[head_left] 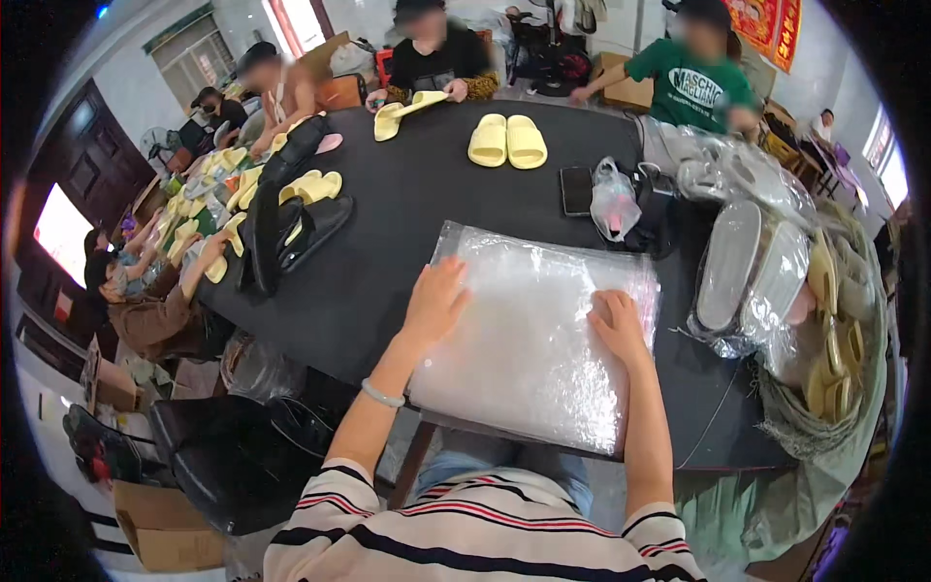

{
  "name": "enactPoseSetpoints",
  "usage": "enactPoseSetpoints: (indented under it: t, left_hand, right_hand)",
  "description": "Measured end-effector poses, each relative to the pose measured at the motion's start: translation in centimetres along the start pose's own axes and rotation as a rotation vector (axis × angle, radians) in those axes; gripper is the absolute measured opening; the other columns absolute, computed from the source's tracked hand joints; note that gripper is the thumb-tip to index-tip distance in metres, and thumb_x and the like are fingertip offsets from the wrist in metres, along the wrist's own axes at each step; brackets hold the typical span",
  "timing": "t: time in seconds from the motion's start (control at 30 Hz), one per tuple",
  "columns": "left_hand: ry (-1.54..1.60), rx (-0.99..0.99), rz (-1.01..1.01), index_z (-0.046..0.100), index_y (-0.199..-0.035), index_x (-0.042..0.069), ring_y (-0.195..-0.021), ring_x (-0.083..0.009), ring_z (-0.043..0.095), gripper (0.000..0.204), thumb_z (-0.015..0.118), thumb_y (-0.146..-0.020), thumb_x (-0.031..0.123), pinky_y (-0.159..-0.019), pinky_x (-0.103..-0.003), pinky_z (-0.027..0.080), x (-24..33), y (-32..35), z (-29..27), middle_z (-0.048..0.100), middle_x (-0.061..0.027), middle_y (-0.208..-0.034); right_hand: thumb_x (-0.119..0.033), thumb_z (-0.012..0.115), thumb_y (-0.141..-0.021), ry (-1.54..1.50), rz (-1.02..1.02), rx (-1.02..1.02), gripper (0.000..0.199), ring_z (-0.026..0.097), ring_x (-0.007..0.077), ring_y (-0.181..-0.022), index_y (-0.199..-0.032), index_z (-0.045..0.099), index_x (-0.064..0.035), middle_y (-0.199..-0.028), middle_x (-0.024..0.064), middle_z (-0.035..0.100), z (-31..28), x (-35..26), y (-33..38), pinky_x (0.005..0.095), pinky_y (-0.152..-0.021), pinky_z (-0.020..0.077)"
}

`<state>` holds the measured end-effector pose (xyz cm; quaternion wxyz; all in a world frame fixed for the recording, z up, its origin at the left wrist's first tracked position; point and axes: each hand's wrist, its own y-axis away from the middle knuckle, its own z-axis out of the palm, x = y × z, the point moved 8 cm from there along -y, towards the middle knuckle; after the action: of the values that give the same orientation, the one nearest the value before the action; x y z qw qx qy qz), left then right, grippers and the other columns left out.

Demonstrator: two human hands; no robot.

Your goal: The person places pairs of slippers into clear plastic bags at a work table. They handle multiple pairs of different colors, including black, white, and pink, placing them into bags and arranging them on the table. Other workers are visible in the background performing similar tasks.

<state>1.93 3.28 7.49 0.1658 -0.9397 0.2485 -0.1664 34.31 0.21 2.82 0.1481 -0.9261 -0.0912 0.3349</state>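
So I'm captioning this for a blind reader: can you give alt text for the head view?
Two bare hands, left hand and right hand, rest flat on a clear plastic bag on a black table. A pair of yellow slippers lies beyond, with other people seated around.

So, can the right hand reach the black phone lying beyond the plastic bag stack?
Probably yes. The right hand rests flat on the clear bag stack, and the black phone lies further up the table with nothing between them.

Bright even room light, glare on plastic sheet [538,330], fisheye-bent, dark edges.
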Motion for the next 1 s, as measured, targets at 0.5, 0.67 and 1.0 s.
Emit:
enactPoseSetpoints:
  t: [0.5,0.67,1.0]
  left_hand:
    - [-0.064,-0.132,-0.126,0.044,-0.140,0.010,-0.140,-0.0308,0.028,0.055,0.048,-0.093,0.040,-0.113,-0.053,0.020,-1.4,1.2,6.5,0.035,-0.0117,-0.149]
    - [-0.062,-0.114,-0.139,0.043,-0.140,0.009,-0.140,-0.0298,0.028,0.056,0.049,-0.092,0.039,-0.113,-0.052,0.019,-1.3,1.1,6.6,0.037,-0.0118,-0.148]
    - [-0.056,-0.105,-0.109,0.045,-0.137,0.008,-0.137,-0.0317,0.033,0.056,0.050,-0.091,0.040,-0.111,-0.054,0.024,0.4,0.3,6.0,0.038,-0.0133,-0.147]
  right_hand:
    - [-0.012,0.069,-0.080,-0.460,0.208,0.251,0.052,0.055,0.0241,-0.104,-0.128,0.050,-0.0034,-0.120,0.0138,0.053,-3.2,5.3,-0.1,0.0348,-0.089,0.0466]
    - [-0.004,0.067,-0.083,-0.620,0.279,1.208,0.057,0.049,0.0184,-0.110,-0.134,0.042,-0.0030,-0.125,0.0096,0.046,-11.7,13.6,4.6,0.0308,-0.092,0.0434]
    - [-0.014,0.081,-0.072,0.391,0.551,1.490,0.057,0.058,0.0321,-0.097,-0.114,0.053,0.0118,-0.114,0.0233,0.058,-23.4,19.0,16.7,0.0408,-0.085,0.0471]
